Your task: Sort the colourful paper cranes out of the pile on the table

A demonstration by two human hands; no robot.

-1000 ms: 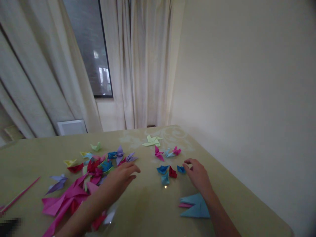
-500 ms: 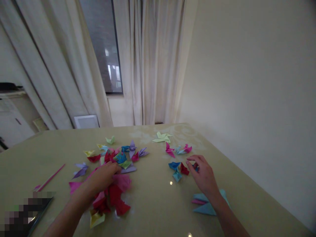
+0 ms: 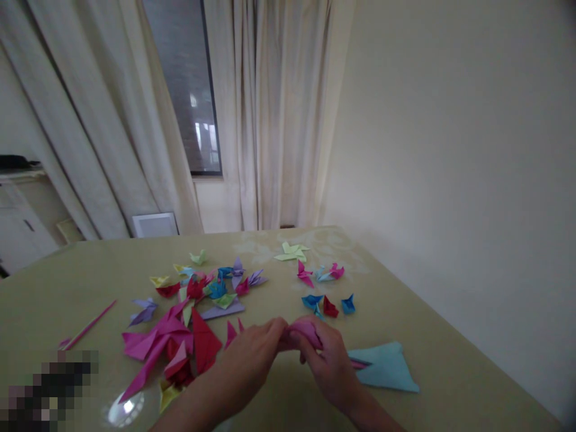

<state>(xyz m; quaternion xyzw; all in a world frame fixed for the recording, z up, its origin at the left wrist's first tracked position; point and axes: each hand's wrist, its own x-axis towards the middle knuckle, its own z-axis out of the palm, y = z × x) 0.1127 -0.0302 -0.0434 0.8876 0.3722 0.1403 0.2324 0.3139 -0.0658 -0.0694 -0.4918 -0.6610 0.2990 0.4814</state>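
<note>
Left hand (image 3: 258, 351) and right hand (image 3: 330, 357) both pinch pink folded paper (image 3: 306, 332), held between them over table (image 3: 450, 384), seemingly for steadiness. Origami pile (image 3: 168, 327) lies leftward, likely leaving hands room.

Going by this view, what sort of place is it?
Likely a room in a home: long curtains by a window, and a table strewn with folded paper pieces.

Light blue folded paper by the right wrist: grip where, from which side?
Pinch the light blue paper at its broad right end, probably from the right: its left end is split, with pink paper showing, and sits nearest the right hand.
</note>
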